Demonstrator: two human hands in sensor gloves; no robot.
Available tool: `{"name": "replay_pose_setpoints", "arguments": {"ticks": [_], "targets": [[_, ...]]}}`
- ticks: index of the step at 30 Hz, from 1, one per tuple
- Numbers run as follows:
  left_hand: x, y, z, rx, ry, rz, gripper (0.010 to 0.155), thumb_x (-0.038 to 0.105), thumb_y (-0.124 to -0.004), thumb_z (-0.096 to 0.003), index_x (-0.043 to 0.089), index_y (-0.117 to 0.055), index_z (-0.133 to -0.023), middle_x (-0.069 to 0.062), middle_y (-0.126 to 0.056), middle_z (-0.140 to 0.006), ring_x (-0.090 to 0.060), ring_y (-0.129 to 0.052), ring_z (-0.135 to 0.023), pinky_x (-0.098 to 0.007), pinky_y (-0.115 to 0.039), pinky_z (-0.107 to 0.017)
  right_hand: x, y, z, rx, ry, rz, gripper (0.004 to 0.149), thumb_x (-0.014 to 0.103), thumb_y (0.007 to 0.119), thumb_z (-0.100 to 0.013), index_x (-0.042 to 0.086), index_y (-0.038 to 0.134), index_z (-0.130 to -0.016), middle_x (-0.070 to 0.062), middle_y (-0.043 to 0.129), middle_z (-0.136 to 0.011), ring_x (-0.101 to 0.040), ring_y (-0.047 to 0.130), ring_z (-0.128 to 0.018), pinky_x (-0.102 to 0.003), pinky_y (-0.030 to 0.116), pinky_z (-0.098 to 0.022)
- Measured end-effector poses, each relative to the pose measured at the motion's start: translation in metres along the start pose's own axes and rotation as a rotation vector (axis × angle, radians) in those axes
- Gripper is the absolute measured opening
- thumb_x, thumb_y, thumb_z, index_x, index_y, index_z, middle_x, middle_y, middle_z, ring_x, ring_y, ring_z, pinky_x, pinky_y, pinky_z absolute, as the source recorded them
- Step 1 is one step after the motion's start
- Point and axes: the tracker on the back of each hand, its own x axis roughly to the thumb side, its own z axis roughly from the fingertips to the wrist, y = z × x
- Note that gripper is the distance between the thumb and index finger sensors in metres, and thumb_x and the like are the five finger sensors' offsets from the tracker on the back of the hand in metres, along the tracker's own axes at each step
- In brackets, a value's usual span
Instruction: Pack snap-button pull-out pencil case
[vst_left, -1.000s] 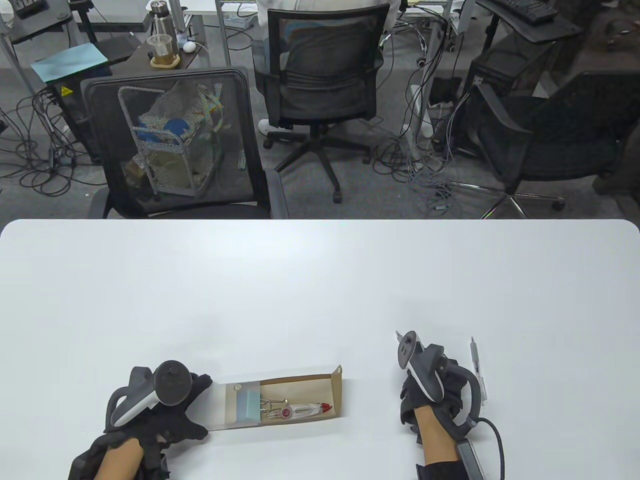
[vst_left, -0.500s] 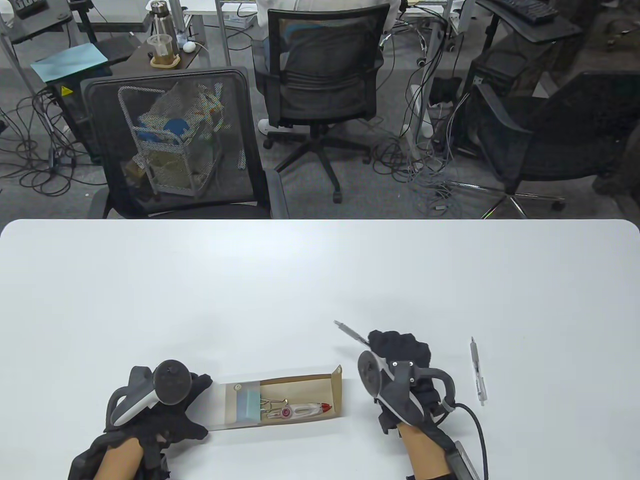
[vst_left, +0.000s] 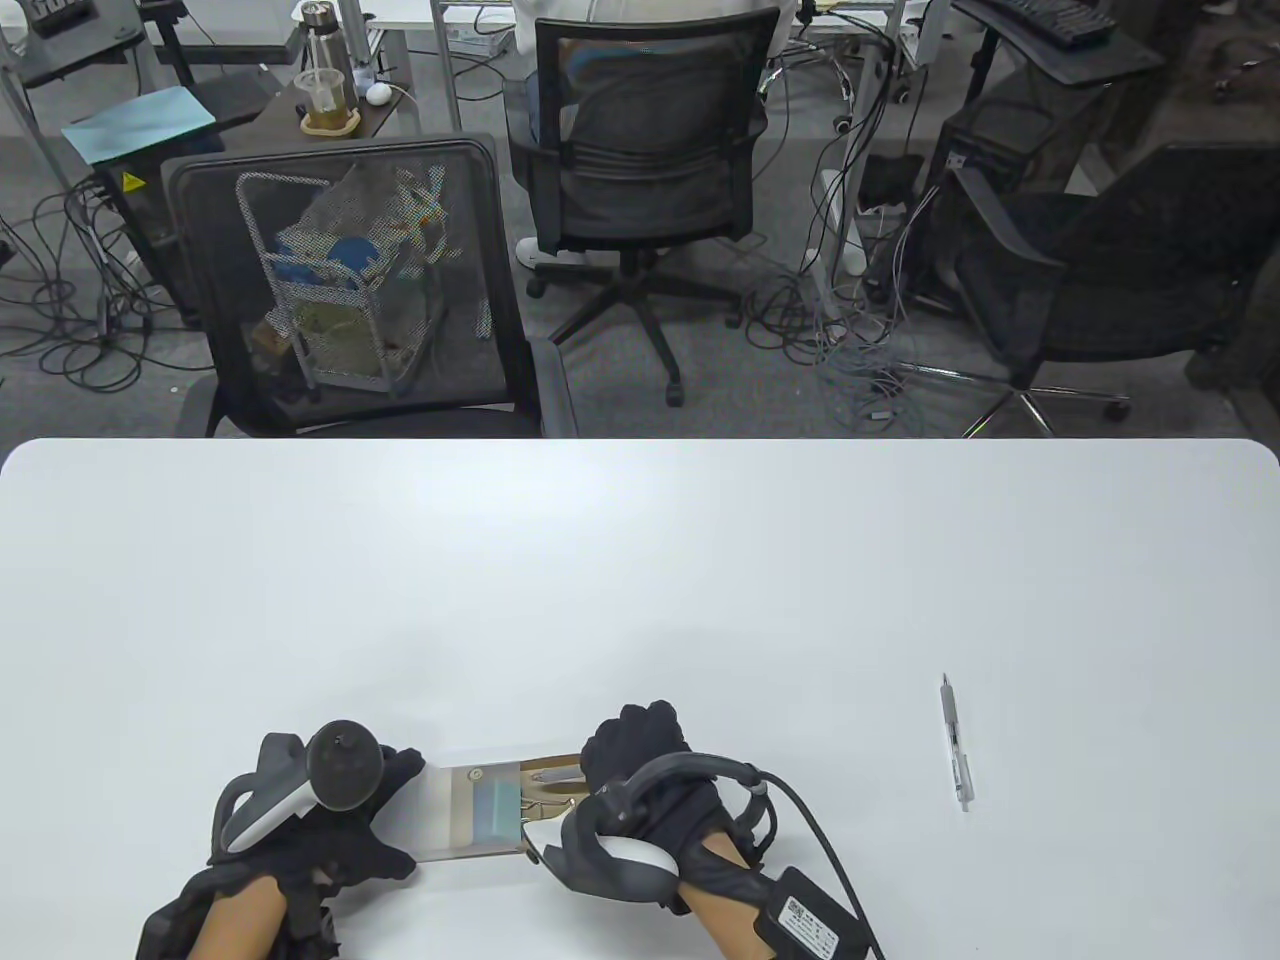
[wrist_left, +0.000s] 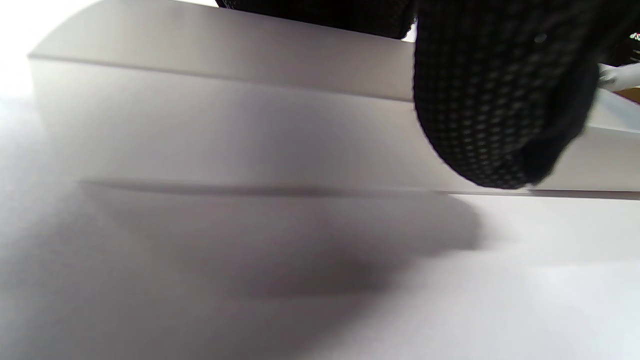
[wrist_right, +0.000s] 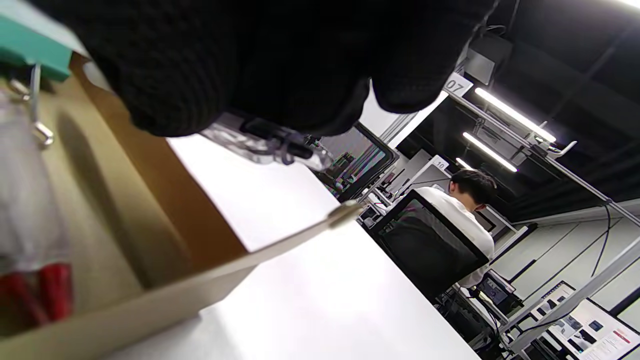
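Observation:
The pull-out pencil case (vst_left: 445, 815) lies near the table's front edge, its brown drawer (vst_left: 548, 768) pulled out to the right. My left hand (vst_left: 385, 800) grips the white sleeve's left end; the left wrist view shows the sleeve (wrist_left: 225, 115) under a gloved finger (wrist_left: 500, 100). My right hand (vst_left: 625, 755) is over the drawer and holds a clear pen (wrist_right: 270, 142) low above the drawer's inside (wrist_right: 100, 210). A teal binder clip (vst_left: 495, 810) and a red-tipped item (wrist_right: 30, 295) lie in the drawer. The hand hides the drawer's right half in the table view.
A second clear pen (vst_left: 955, 740) lies on the white table (vst_left: 640, 560) at the right, apart from both hands. Office chairs (vst_left: 350, 290) stand beyond the table's far edge.
My right hand has moved left from near the pen on the right, carrying a pen, and now sits over the drawer. My left hand and the case have not moved.

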Motion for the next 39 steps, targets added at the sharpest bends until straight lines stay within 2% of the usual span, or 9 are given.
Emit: {"name": "replay_pose_setpoints", "arguments": {"ticks": [9,20,22,24,28,30,32,34,39], "targets": [[0.000,0.000,0.000,-0.003,0.001,0.007,0.097,0.053,-0.101,-0.0227,0.044,-0.056,-0.108,0.012,-0.057,-0.118,-0.024,-0.060,-0.115,-0.064,-0.035,-0.085,0.006,0.012,-0.008,0.019,0.000,-0.043,0.047,0.048,0.088,-0.032,0.043,0.083,-0.078,0.020,0.098,-0.076,-0.004,0.096,-0.067,-0.033,0.082,-0.061],[0.000,0.000,0.000,-0.004,0.000,0.008,0.097,0.053,-0.101,-0.0226,0.045,-0.055,-0.108,0.012,-0.056,-0.118,-0.024,-0.060,-0.115,-0.064,-0.035,-0.085,0.004,0.010,-0.008,-0.004,0.018,-0.070,0.046,0.051,0.091,-0.030,0.044,0.085,-0.075,0.020,0.100,-0.073,-0.004,0.097,-0.064,-0.032,0.083,-0.060],[-0.001,-0.001,0.000,-0.004,0.000,0.009,0.097,0.053,-0.101,-0.0226,0.045,-0.055,-0.108,0.012,-0.057,-0.118,-0.024,-0.060,-0.115,-0.064,-0.035,-0.085,-0.002,0.010,-0.007,0.014,0.028,-0.119,0.048,0.053,0.090,-0.030,0.045,0.084,-0.077,0.021,0.098,-0.076,-0.003,0.097,-0.067,-0.032,0.083,-0.060],[0.000,-0.001,0.000,-0.003,0.000,0.009,0.097,0.053,-0.101,-0.0227,0.045,-0.055,-0.108,0.012,-0.057,-0.118,-0.024,-0.060,-0.115,-0.064,-0.035,-0.085,-0.017,0.010,-0.004,0.037,0.062,-0.241,0.051,0.054,0.089,-0.031,0.045,0.081,-0.080,0.020,0.096,-0.081,-0.005,0.095,-0.070,-0.033,0.081,-0.061],[-0.001,-0.001,0.000,-0.005,-0.001,0.010,0.097,0.054,-0.101,-0.0229,0.044,-0.055,-0.108,0.012,-0.056,-0.118,-0.024,-0.060,-0.115,-0.064,-0.035,-0.085,-0.071,0.011,0.015,-0.044,0.268,-0.575,0.053,0.055,0.087,-0.033,0.045,0.079,-0.084,0.018,0.093,-0.086,-0.007,0.093,-0.074,-0.034,0.080,-0.062],[-0.001,-0.001,0.000,-0.005,-0.001,0.011,0.097,0.053,-0.101,-0.0228,0.044,-0.055,-0.108,0.012,-0.056,-0.118,-0.024,-0.060,-0.115,-0.064,-0.035,-0.085,-0.100,0.017,0.026,-0.088,0.390,-0.673,0.055,0.056,0.086,-0.034,0.044,0.077,-0.087,0.015,0.091,-0.088,-0.008,0.092,-0.075,-0.035,0.079,-0.062],[-0.001,-0.001,0.000,-0.004,-0.001,0.010,0.097,0.054,-0.101,-0.0228,0.045,-0.055,-0.108,0.012,-0.056,-0.118,-0.024,-0.060,-0.115,-0.064,-0.035,-0.085,-0.127,0.029,0.037,-0.096,0.521,-0.697,0.057,0.057,0.085,-0.034,0.043,0.075,-0.089,0.014,0.090,-0.091,-0.010,0.091,-0.077,-0.036,0.079,-0.062],[-0.001,-0.001,0.000,-0.004,0.000,0.009,0.097,0.053,-0.101,-0.0228,0.044,-0.055,-0.108,0.012,-0.056,-0.118,-0.024,-0.060,-0.115,-0.064,-0.035,-0.085,-0.152,0.046,0.048,-0.057,0.661,-0.682,0.061,0.059,0.084,-0.035,0.042,0.072,-0.093,0.012,0.087,-0.094,-0.011,0.089,-0.078,-0.037,0.078,-0.062],[-0.001,-0.001,-0.001,-0.005,0.000,0.009,0.097,0.053,-0.101,-0.0227,0.044,-0.055,-0.108,0.012,-0.056,-0.118,-0.024,-0.060,-0.115,-0.064,-0.035,-0.085,-0.198,0.105,0.078,0.119,0.980,-0.573,0.066,0.060,0.085,-0.034,0.039,0.070,-0.095,0.008,0.085,-0.096,-0.014,0.088,-0.079,-0.038,0.077,-0.062]]}}
